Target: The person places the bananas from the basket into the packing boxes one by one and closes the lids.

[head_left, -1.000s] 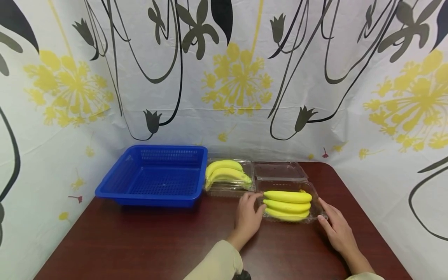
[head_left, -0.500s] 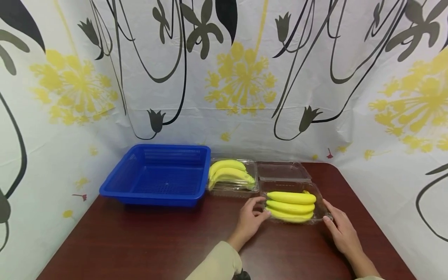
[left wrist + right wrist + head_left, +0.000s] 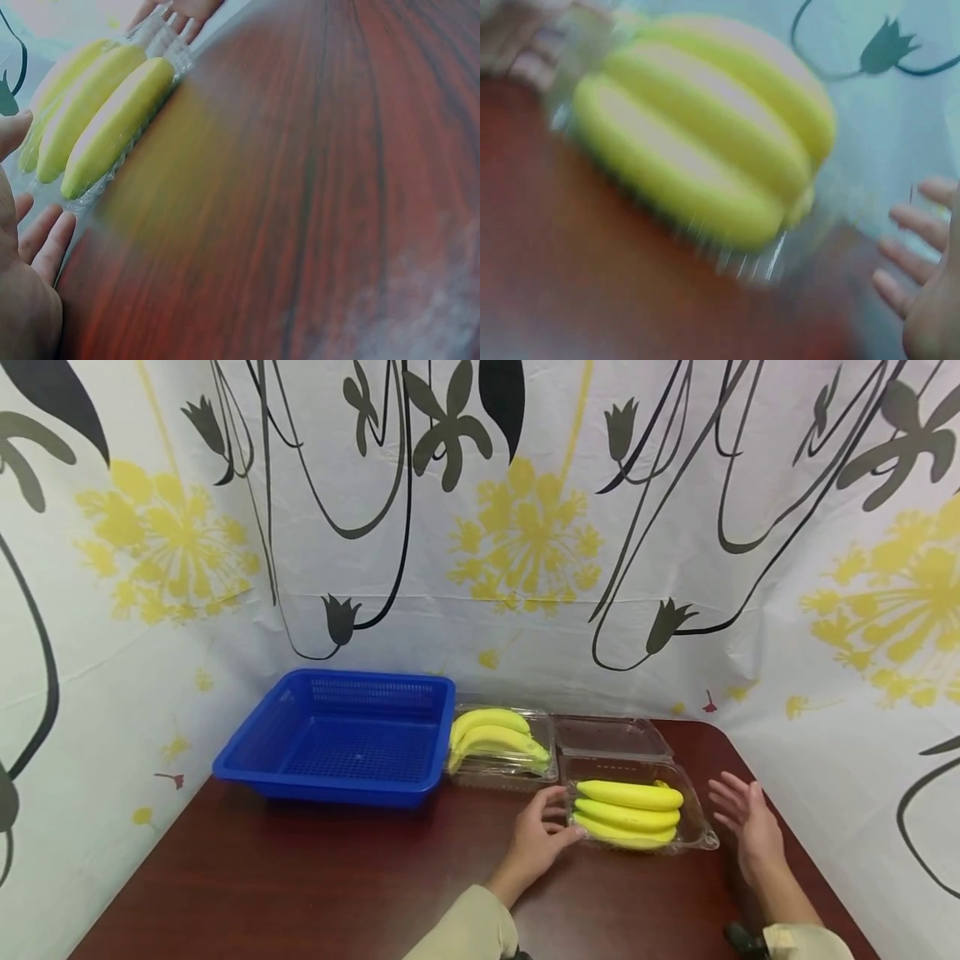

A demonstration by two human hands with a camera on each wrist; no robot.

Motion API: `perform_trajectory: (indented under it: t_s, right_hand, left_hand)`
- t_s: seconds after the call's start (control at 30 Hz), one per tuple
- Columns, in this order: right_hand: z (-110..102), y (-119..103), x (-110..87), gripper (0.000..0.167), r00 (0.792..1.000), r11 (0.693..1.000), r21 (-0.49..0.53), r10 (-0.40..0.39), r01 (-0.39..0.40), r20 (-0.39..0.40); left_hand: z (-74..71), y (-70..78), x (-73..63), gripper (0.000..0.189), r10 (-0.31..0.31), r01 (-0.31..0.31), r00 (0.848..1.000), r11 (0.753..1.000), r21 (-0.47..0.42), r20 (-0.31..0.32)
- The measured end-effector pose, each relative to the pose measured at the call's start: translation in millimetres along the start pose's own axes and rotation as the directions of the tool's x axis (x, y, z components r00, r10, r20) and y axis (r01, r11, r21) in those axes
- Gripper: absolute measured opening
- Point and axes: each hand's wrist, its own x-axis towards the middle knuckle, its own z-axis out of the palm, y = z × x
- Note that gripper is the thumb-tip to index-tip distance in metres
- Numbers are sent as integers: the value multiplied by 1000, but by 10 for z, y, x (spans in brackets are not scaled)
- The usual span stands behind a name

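A clear plastic clamshell container point(image 3: 696, 827) with its lid folded back holds a bunch of yellow bananas point(image 3: 628, 817). My left hand point(image 3: 534, 843) is at the container's left side, thumb by the near left corner. In the left wrist view the fingers point(image 3: 46, 238) of that hand look relaxed and lie close to the container's edge; whether they touch it I cannot tell. My right hand point(image 3: 756, 828) is apart from the container on its right, fingers spread and holding nothing. The right wrist view shows the bananas point(image 3: 705, 127) blurred, with the right hand point(image 3: 922, 262) beside them.
A blue plastic basket point(image 3: 258, 752) stands at the back left of the brown table point(image 3: 337, 877). Between it and the container sits another clear container point(image 3: 551, 768) with bananas point(image 3: 498, 739). A patterned white cloth point(image 3: 420, 568) hangs behind the table.
My right hand has let go of the container's right side and moved away to the right, its fingers spreading. The left hand stays at the left side. The head view has shifted slightly.
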Motion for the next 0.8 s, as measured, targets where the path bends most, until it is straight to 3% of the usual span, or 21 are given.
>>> perform_trajectory:
  t_s: [0.1, 0.27, 0.33, 0.47, 0.6, 0.8]
  right_hand:
    - [58, -131, 181, 58, 991, 992, 16, 129, -129, -22]
    - [198, -271, 506, 87, 959, 948, -146, 279, -284, -52]
    - [255, -273, 607, 92, 946, 926, -193, 319, -324, -56]
    - [339, -203, 686, 92, 914, 897, -186, 405, -401, -16]
    - [395, -125, 662, 89, 895, 878, -214, 445, -428, 37]
    - [438, -81, 678, 90, 913, 890, -289, 394, -352, 102]
  left_hand:
    - [-2, -8, 3, 60, -13, 13, 1000, 1000, -7, 5]
    - [-13, -2, 8, 60, 16, -16, 1000, 999, -31, 1]
    - [-12, -8, 8, 60, 19, -19, 1000, 999, -41, -2]
    - [3, -26, -7, 58, 3, -3, 1000, 999, -52, 0]
    - [17, -18, -24, 57, 20, -19, 1000, 998, -65, 9]
    - [6, 13, -8, 56, 48, -48, 999, 997, -65, 3]
